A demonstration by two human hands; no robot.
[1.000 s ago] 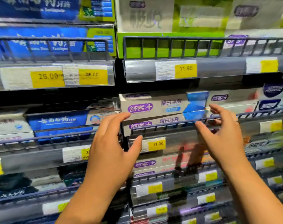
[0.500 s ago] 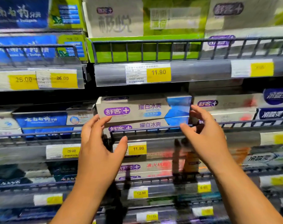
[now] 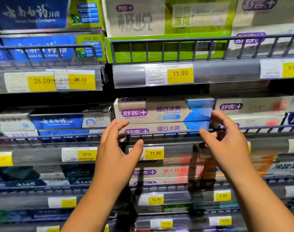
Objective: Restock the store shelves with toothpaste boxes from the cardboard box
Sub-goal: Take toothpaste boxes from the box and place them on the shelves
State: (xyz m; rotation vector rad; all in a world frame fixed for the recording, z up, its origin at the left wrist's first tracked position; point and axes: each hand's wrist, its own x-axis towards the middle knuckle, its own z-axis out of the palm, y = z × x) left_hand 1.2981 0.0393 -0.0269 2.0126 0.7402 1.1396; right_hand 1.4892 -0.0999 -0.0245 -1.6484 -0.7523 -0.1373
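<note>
Head-height view of a shop shelf packed with toothpaste. Two bare hands are raised before the middle tier.

The left hand (image 3: 116, 151) is spread wide and relaxed, holding nothing. Its fingers (image 3: 117, 128) reach the lower left corner of the top toothpaste box (image 3: 153, 110), a white carton with a purple logo and a blue right end. Its thumb points right, just under the wire rail (image 3: 176, 131).

The right hand (image 3: 226, 144) is loosely curved and also grips nothing. Its fingertips (image 3: 217, 115) lie at the blue end of the same carton, with the thumb tip at the rail (whether skin meets card is too close to call).

The carton lies flat between the two sets of fingers, stacked on a lower toothpaste box (image 3: 168, 128) of the same kind, behind the rail. Just right of the left thumb is a yellow price label (image 3: 154, 153) reading 11.90. The cardboard box of stock is out of view.

The step in hand looks like squaring up a carton already on the shelf. The next move likely calls for a light inward press from both ends. The fingers would then draw back over the rail without dragging the carton forward.
</note>
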